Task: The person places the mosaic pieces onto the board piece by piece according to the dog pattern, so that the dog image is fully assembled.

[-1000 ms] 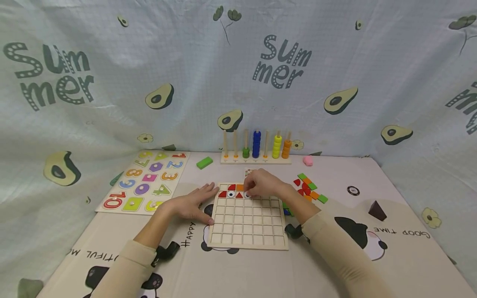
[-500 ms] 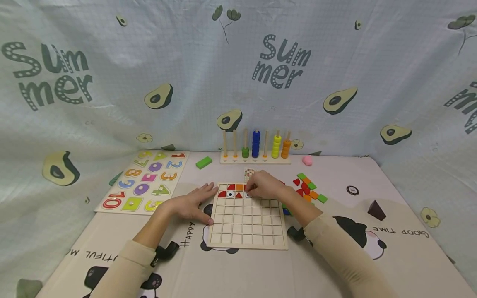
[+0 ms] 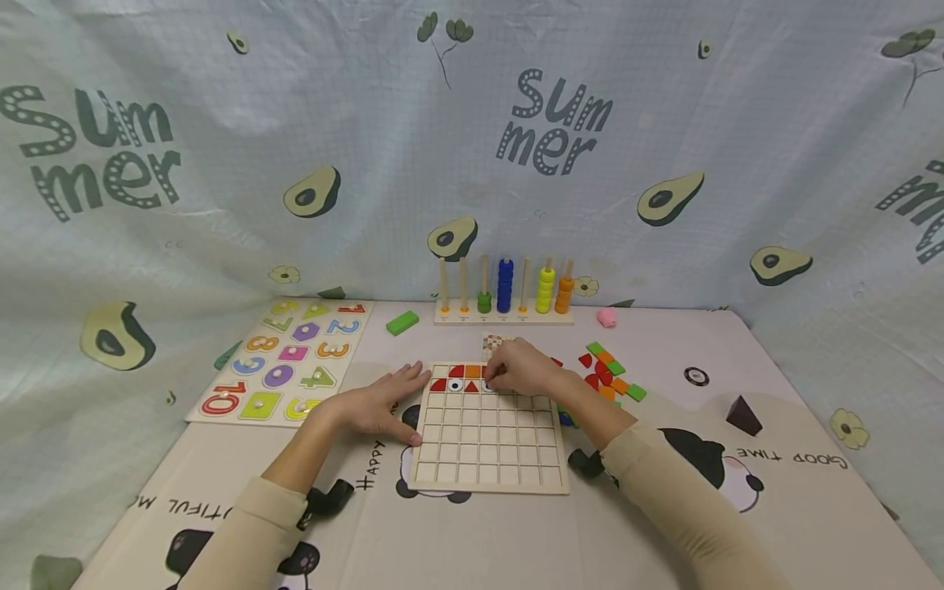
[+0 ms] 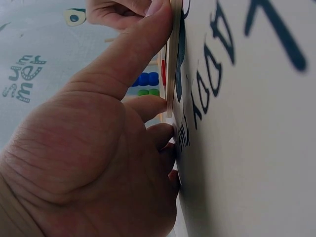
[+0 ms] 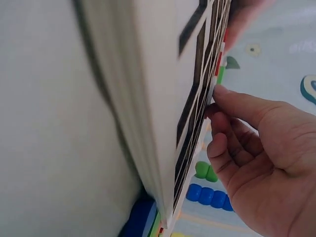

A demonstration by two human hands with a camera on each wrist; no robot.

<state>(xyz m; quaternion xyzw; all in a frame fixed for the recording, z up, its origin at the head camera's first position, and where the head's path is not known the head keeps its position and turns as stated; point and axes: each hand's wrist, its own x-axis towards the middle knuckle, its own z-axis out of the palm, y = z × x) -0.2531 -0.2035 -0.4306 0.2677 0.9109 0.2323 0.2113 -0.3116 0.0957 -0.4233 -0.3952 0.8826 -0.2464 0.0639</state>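
A light wooden grid board (image 3: 479,434) lies in front of me. Its far left cells hold red pieces (image 3: 438,384), an orange square (image 3: 473,371) and a white tile with a black eye dot (image 3: 456,384). My right hand (image 3: 522,367) is over the far rows, pinching a second eye tile (image 3: 488,386) at its cell, partly hidden by the fingertips. In the right wrist view, the thumb (image 5: 237,101) presses at the board's face with the other fingers curled. My left hand (image 3: 376,406) lies spread at the board's left edge; its thumb (image 4: 148,37) touches that edge.
Behind the board stand a small patterned card (image 3: 492,346) and a peg abacus (image 3: 504,319). Loose coloured pieces (image 3: 605,373) lie to the right, past them a dark pyramid (image 3: 744,416). A number puzzle (image 3: 283,360) and green block (image 3: 401,322) are on the left.
My right hand has drawn back slightly to the right, uncovering the orange square and a red piece beside it. The left hand has stayed at the board's edge.
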